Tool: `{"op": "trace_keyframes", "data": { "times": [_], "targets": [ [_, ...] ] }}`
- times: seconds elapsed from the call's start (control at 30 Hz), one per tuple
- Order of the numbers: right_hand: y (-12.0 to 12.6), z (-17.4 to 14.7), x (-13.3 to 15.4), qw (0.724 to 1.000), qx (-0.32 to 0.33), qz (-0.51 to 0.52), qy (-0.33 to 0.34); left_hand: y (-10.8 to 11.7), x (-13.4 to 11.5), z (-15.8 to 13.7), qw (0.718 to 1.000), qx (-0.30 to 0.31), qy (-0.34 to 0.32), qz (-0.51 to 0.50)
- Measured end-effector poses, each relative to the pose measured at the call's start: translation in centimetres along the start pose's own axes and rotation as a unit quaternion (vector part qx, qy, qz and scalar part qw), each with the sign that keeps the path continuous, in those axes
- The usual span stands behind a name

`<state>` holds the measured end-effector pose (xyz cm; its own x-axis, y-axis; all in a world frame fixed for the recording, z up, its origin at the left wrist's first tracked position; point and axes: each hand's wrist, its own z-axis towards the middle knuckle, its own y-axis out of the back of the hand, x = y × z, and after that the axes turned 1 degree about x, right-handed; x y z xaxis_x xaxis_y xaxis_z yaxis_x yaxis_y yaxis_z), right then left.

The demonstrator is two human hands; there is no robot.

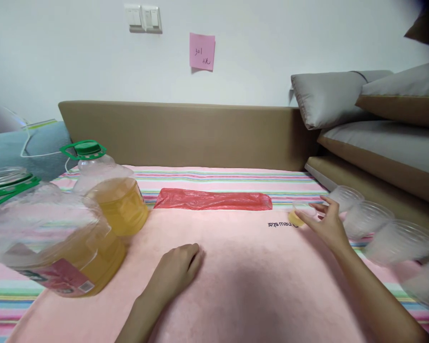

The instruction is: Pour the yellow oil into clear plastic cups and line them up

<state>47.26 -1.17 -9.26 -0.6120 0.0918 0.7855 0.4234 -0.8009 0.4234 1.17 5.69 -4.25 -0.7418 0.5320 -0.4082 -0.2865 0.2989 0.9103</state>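
At the right, my right hand [329, 224] has its thumb and fingers around a small clear plastic cup [296, 217] with yellow liquid in its lower part. The cup is at the far right part of a pink cloth [243, 257], near its printed lettering. My left hand [180, 264] rests on the cloth with its fingers curled in, and I see nothing in it. Left of it stand two big clear plastic jugs of yellow liquid: the near jug [103, 259] with a pink label and the farther jug [128, 205] with a green cap.
Along the right edge are several clear plastic cups [368, 219], close beside my right forearm. A red plastic bag [214, 199] lies flat at the cloth's far edge. Behind is a brown headboard [186, 136]; grey cushions [389, 143] are piled at the right.
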Motion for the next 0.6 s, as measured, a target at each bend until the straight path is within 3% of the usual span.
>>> {"op": "trace_keyframes", "data": {
  "times": [0.6],
  "targets": [
    [-0.3,0.0,-1.2,1.0,0.003,-0.002,0.007,0.0,0.1,-0.1,1.0,0.001,-0.01,-0.001]
  ]
}}
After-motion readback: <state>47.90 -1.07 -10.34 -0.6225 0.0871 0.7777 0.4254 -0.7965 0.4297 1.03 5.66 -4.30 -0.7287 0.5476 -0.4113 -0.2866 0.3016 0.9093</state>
